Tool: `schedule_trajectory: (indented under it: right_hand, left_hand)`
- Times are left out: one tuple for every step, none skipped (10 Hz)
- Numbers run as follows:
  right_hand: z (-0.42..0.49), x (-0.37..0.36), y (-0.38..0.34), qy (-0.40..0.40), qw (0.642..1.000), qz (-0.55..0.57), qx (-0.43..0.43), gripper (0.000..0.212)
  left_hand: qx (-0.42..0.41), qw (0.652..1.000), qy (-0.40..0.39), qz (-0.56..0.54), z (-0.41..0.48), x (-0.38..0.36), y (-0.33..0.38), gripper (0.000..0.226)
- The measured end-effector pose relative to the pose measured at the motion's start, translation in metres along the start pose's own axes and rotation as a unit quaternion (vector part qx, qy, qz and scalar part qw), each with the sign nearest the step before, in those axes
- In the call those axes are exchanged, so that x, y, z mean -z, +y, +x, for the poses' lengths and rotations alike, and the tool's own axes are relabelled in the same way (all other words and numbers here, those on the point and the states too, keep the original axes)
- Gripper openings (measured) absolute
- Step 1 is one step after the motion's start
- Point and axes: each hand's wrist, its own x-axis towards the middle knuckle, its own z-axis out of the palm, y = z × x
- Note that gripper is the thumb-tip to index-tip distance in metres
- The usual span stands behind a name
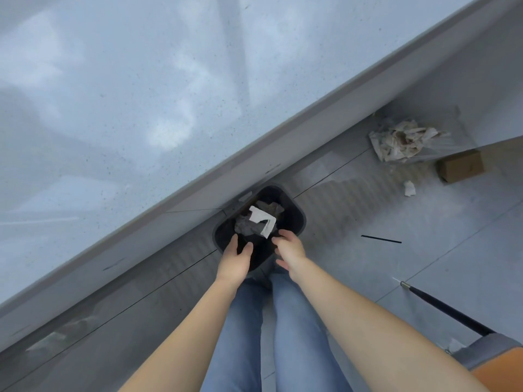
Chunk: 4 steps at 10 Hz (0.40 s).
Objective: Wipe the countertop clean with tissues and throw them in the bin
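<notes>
A speckled grey countertop [119, 94] fills the upper left, its edge running diagonally across the view. Below it on the floor stands a black bin [294, 210] holding a white tissue [264, 219] on top of grey crumpled paper [247, 225]. My left hand [236, 257] hovers over the bin's near rim with fingers apart and nothing in it. My right hand [288, 248] is beside it, over the right side of the rim, fingers spread and also holding nothing.
A clear bag of crumpled waste [404, 141] lies on the grey tiled floor at right, with a cardboard box [461, 166] and a loose tissue scrap [409, 189] near it. A black strip [380, 239] and a dark pole [450, 308] lie further right. My jeans-clad legs [271, 335] are below.
</notes>
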Motion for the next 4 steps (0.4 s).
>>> schedule_trajectory:
  right_hand:
    - [-0.004, 0.006, 0.000, -0.008, 0.999, -0.038, 0.024, 0.043]
    - [-0.016, 0.012, 0.001, -0.008, 0.995, -0.069, 0.075, 0.040]
    - [-0.027, 0.019, 0.002, 0.002, 0.986, -0.112, 0.122, 0.040]
    - [-0.042, 0.027, 0.000, 0.030, 0.978, -0.136, 0.156, 0.040]
  left_hand:
    - [-0.023, 0.999, -0.005, 0.048, -0.004, 0.006, 0.000, 0.059]
    - [-0.067, 0.991, -0.006, 0.113, -0.011, 0.007, 0.006, 0.059]
    - [-0.131, 0.975, -0.003, 0.177, -0.022, 0.001, 0.016, 0.059]
    - [-0.200, 0.954, -0.010, 0.225, -0.036, -0.005, 0.025, 0.060]
